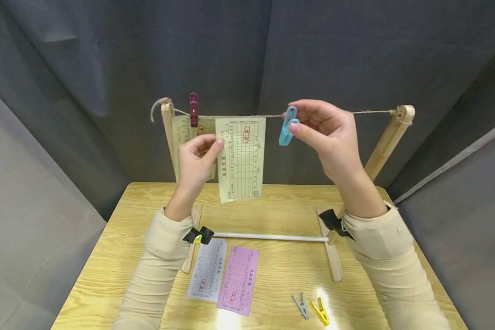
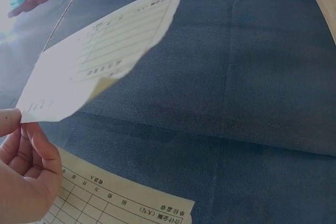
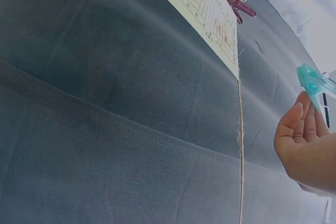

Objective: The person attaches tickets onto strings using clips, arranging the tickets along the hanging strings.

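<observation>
My left hand point(image 1: 195, 160) pinches the left edge of a pale yellow printed slip point(image 1: 242, 169) between thumb and fingers. The slip's top edge lies along the twine point(image 1: 274, 115). My right hand point(image 1: 332, 137) holds a light blue clothespin point(image 1: 288, 130) by thumb and fingertips, to the right of the slip and close to the twine. In the right wrist view the blue clothespin point(image 3: 312, 85) points away from the fingers. Left of my left hand, a maroon clothespin point(image 1: 194, 110) clips another yellow slip point(image 1: 181, 137) to the twine; my left hand partly covers that slip.
Two wooden posts point(image 1: 389, 137) carry the twine, with a white rod point(image 1: 268, 237) low between their feet. On the wooden table point(image 1: 107, 279) lie a white slip point(image 1: 208, 270), a pink slip point(image 1: 238, 279), a grey clothespin point(image 1: 301, 305) and a yellow clothespin point(image 1: 321, 311). Dark curtain hangs behind.
</observation>
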The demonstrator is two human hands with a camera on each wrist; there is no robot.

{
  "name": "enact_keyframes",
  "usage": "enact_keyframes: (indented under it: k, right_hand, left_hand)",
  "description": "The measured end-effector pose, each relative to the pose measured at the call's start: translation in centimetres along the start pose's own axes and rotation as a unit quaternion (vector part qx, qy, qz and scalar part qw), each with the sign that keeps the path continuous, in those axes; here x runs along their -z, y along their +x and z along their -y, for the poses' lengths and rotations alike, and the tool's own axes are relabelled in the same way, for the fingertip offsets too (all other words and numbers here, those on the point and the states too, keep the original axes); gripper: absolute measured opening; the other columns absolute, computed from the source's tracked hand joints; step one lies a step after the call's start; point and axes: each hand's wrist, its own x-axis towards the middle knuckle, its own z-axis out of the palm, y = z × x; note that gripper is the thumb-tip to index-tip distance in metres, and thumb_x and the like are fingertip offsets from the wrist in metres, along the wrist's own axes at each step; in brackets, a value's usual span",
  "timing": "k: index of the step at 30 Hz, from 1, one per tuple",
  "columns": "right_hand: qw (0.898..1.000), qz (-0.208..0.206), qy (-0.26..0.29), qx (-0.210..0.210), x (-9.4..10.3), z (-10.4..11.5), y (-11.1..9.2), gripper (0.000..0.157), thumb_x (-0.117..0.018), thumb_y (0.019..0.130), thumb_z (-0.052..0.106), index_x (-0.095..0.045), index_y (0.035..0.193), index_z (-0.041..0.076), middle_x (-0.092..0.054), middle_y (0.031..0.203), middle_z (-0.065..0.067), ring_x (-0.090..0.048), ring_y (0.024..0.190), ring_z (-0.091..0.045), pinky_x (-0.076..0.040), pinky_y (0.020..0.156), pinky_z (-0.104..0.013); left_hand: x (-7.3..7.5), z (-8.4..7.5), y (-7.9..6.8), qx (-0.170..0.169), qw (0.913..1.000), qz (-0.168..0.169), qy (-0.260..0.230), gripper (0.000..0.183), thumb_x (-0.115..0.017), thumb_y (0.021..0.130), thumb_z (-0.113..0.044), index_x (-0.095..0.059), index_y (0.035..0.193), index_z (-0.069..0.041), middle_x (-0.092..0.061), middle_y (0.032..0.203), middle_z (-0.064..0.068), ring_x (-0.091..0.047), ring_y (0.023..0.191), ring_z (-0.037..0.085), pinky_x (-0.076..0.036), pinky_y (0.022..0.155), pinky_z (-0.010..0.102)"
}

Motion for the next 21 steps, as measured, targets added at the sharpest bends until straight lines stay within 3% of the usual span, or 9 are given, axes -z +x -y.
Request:
enact_keyframes:
  k: [12, 21]
  right_hand:
    - [0.999, -0.013, 0.017, -0.037, -1.1, -1.0, 2.7, 0.021, -0.060, 0.077, -0.010, -0.067, 0.095, -0.001, -0.067, 0.082, -0.004, -0.061, 0.074, -0.016, -0.049, 0.073, -0.028]
    - [0.997, -0.019, 0.031, -0.064, -2.2, -1.8, 4.3, 0.019, -0.062, 0.078, -0.009, -0.068, 0.094, 0.000, -0.066, 0.080, -0.003, -0.061, 0.072, -0.013, -0.050, 0.067, -0.025]
  left_hand:
    - [-0.1, 0.0, 0.0, -0.002, 1.0000, 0.002, -0.006, 0.014, -0.061, 0.084, 0.002, -0.061, 0.089, 0.015, -0.060, 0.070, -0.007, -0.050, 0.059, 0.006, -0.043, 0.051, 0.017]
    - [-0.1, 0.0, 0.0, -0.003, 1.0000, 0.003, -0.006, 0.015, -0.061, 0.084, 0.001, -0.061, 0.089, 0.015, -0.061, 0.072, -0.007, -0.050, 0.059, 0.006, -0.042, 0.052, 0.018]
